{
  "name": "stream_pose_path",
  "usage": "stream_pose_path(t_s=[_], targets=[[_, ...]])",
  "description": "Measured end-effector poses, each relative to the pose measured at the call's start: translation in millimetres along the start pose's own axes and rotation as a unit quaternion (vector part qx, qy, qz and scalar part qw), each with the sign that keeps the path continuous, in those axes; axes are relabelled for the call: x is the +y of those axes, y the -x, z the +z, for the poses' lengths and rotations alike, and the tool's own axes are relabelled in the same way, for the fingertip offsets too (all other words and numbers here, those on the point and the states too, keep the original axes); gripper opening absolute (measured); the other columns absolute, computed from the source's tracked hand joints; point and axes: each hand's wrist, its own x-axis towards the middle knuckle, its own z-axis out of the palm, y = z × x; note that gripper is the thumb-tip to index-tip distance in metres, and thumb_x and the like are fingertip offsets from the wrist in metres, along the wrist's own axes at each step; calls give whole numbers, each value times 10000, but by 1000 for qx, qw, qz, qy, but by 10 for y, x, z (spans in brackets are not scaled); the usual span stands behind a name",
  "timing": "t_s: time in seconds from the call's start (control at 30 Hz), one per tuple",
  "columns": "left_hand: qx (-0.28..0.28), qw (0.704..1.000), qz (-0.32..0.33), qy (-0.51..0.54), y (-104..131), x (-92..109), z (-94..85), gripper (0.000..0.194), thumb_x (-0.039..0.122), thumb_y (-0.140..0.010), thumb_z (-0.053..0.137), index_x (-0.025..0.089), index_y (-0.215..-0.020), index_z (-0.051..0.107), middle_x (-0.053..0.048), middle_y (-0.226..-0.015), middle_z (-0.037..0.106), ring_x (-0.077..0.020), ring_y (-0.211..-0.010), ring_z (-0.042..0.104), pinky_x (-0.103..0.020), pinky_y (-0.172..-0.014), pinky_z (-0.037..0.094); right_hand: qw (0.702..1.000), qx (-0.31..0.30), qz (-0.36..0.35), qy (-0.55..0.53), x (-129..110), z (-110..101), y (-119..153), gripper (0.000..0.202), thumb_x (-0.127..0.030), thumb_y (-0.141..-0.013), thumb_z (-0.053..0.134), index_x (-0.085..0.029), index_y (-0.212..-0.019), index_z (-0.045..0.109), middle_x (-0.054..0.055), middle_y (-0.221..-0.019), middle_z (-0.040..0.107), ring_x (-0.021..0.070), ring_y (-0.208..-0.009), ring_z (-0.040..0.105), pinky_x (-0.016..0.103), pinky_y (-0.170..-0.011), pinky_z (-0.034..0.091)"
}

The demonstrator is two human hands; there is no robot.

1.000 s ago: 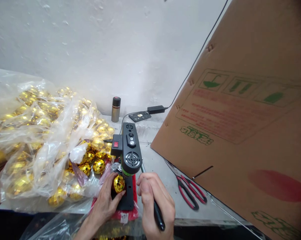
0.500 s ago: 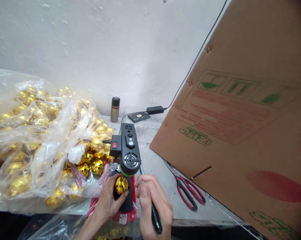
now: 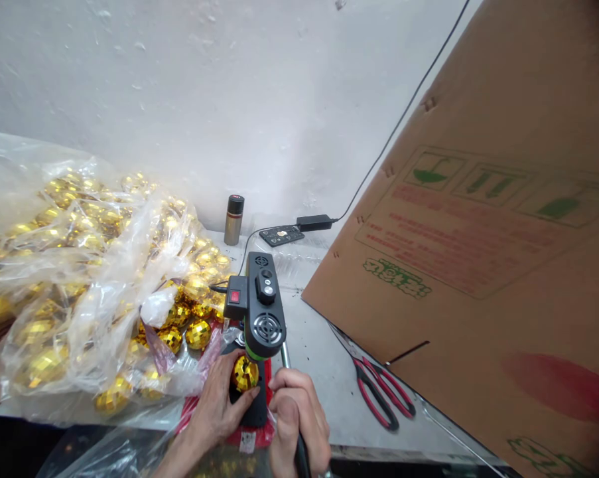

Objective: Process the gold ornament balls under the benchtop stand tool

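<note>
A gold mirrored ball (image 3: 245, 374) sits under the head of a small black bench press with round vents (image 3: 265, 309), and my left hand (image 3: 218, 403) curls its thumb and fingers around it. My right hand (image 3: 299, 418) is wrapped around the black grip of the press's lever (image 3: 303, 457), whose metal rod runs up to the machine's right side. Beneath lies the black base (image 3: 255, 413) on red plastic. Loose gold balls (image 3: 198, 334) lie in the mouth of a clear bag just left of the machine.
A large plastic bag of gold balls (image 3: 87, 265) fills the left. Red-and-black handled pliers (image 3: 379, 392) lie right of my right hand, beside a big cardboard box (image 3: 458, 252). At the back stand a spray can (image 3: 234, 220) and a power adapter (image 3: 314, 222) with a cable.
The view has shifted slightly, so everything sits a little further right. My right hand and the lever grip have moved slightly downward; my left hand still holds the ball under the press.
</note>
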Motion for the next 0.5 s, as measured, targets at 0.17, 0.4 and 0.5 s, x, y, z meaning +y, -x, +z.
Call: stream_pose_path(t_s=[0.17, 0.4, 0.5], targets=[[9, 1000, 4, -3, 10, -45, 26, 508, 526, -877, 726, 210, -1274, 712, -174, -1158, 764, -389, -1087, 712, -597, -1005, 578, 999, 33, 8, -14, 6, 71, 25, 301, -67, -1033, 418, -237, -837, 572, 2, -824, 636, 157, -729, 630, 293, -716, 506], [12, 1000, 3, -6, 15, -66, 52, 514, 516, -883, 739, 208, -1293, 705, -186, -1217, 762, -398, -1136, 713, -612, -1023, 577, 998, 59, 16, -7, 33, 136, 79, 317, -140, -1090, 399, -242, -821, 532, -7, -821, 606, 152, -736, 593, 300, -731, 478], [12, 1000, 4, -3, 13, -64, 63, 521, 511, -885, 744, 201, -1302, 697, -192, -1246, 754, -401, -1163, 708, -621, -1040, 569, 998, 61, -22, 10, 135, 124, 81, 320, -143, -1084, 405, -238, -810, 541, -18, -802, 606, 141, -715, 587, 307, -762, 472]])
